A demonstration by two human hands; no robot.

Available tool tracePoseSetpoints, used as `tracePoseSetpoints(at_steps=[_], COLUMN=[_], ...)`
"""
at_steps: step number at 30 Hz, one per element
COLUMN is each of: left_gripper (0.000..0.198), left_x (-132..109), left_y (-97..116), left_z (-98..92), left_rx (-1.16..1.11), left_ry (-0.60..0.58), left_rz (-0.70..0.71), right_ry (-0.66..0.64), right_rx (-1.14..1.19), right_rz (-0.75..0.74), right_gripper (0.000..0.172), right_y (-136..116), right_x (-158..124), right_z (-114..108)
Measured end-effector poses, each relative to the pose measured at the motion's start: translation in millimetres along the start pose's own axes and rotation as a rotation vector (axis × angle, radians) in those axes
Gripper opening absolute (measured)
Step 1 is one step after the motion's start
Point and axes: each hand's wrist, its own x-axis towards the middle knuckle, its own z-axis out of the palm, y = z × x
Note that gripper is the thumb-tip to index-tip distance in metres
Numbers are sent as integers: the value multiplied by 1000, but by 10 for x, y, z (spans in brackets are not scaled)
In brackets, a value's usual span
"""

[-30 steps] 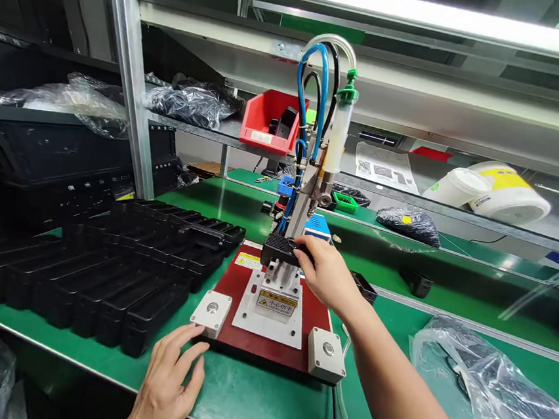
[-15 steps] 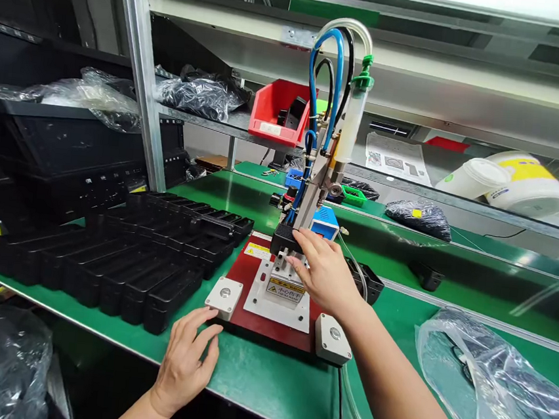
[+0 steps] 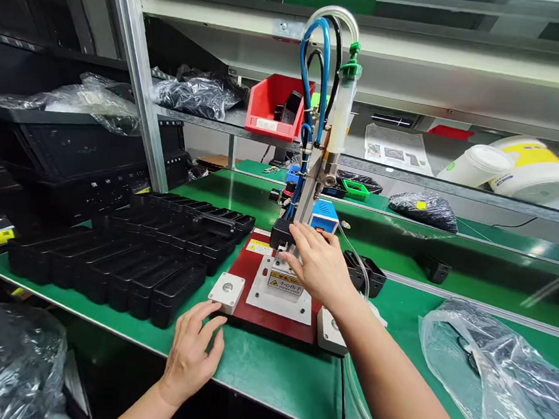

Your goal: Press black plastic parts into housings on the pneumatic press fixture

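A small dispensing machine with blue and black hoses and a syringe stands on a red base plate on the green bench. A black part sits on its fixture. My right hand rests against that part, fingers stretched over it. My left hand lies flat on the bench edge, fingers spread, its fingertips just short of the left white push button. The right white button is partly hidden behind my right wrist.
Rows of black plastic trays fill the bench to the left. A crumpled clear plastic bag lies at the right. A red bin, bagged black parts and white tubs sit on the shelf behind.
My right hand has slid from gripping the black part's right end to lying over it with straighter fingers. My left hand has stayed by the left button. The view has shifted back a little.
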Motion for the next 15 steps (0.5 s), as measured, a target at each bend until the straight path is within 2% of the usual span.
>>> tracePoseSetpoints(at_steps=[3,8,10,12,15], left_gripper=[26,26,26,27,29], left_x=[-6,15,15,4,-13], left_y=[-12,-9,-10,-19,-46], left_z=[-1,-6,-12,-21,-36], left_rx=[-8,-21,-23,-29,-46], left_ry=[-12,-6,1,6,27], left_rz=[1,1,3,10,22], right_ry=[32,73,87,135,233], right_rx=[17,35,62,60,22], right_rz=[24,53,31,29,138], right_gripper=[35,42,45,49,51], right_y=[-1,-24,1,39,73], right_x=[48,66,-18,-238,-842], right_z=[60,86,62,41,76])
